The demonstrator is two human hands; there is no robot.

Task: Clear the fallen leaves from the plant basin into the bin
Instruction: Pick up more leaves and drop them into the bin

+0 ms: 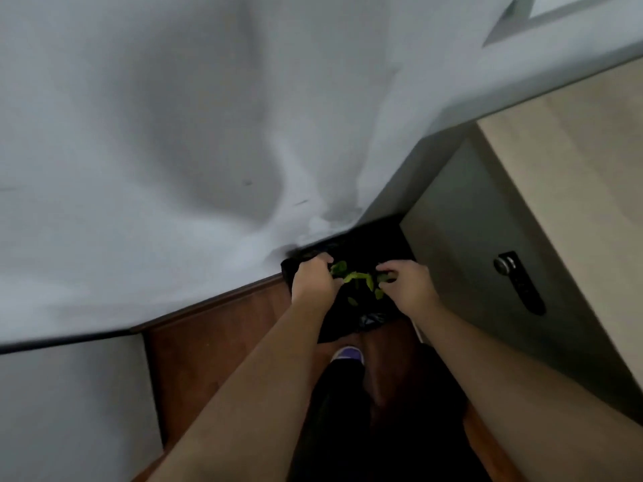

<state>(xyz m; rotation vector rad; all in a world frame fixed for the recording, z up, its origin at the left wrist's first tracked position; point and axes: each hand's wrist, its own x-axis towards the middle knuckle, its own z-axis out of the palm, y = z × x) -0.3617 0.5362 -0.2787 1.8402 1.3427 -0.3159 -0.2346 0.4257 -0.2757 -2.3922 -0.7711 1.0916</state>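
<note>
Both my hands reach down over a black bin [379,245] lined with a dark bag, set in the corner between a white wall and a door. My left hand [313,278] and my right hand [407,281] hold several yellow-green leaves [355,277] between them above the bin's opening. A few leaves [378,293] hang or drop just below the hands, over the dark inside of the bin. The plant basin is out of sight.
A white wall [174,151] fills the left and top. A beige door [574,203] with a black handle and lock [515,276] stands at the right. Reddish wooden floor [222,342] lies below, with my foot in a purple-white shoe [348,354] near the bin.
</note>
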